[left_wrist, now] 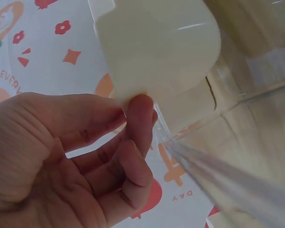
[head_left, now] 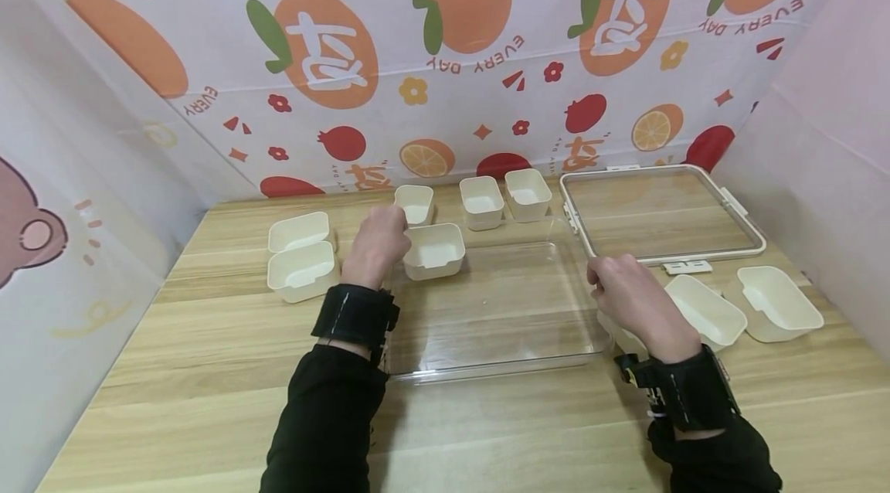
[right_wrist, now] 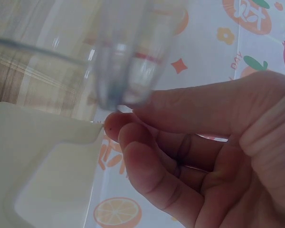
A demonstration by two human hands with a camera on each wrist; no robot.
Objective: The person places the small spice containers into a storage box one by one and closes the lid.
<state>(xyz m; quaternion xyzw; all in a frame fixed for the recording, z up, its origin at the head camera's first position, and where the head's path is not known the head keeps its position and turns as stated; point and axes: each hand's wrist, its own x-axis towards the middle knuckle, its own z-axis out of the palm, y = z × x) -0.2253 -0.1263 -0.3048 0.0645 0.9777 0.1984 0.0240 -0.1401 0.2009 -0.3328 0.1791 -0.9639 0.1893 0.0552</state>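
Note:
My left hand [head_left: 378, 246] pinches the left edge of a small cream plastic bin [head_left: 436, 253], between thumb and forefinger in the left wrist view. This bin is at the back left corner of a large clear plastic box [head_left: 497, 365], close beside its wall. At the box's right side, my right hand [head_left: 636, 296] has thumb and fingertips on the clear rim [right_wrist: 121, 97], with the other fingers curled. Another cream bin [right_wrist: 47, 156] lies just beyond those fingertips in the right wrist view, partly hidden by the hand in the head view.
Two cream bins [head_left: 300, 273] stand left of the box, and three more [head_left: 481, 203] line the back. Further cream bins [head_left: 779, 304] are on the right. A clear lid with a white frame [head_left: 670, 257] lies at the back right, before a printed cloth [head_left: 473, 107].

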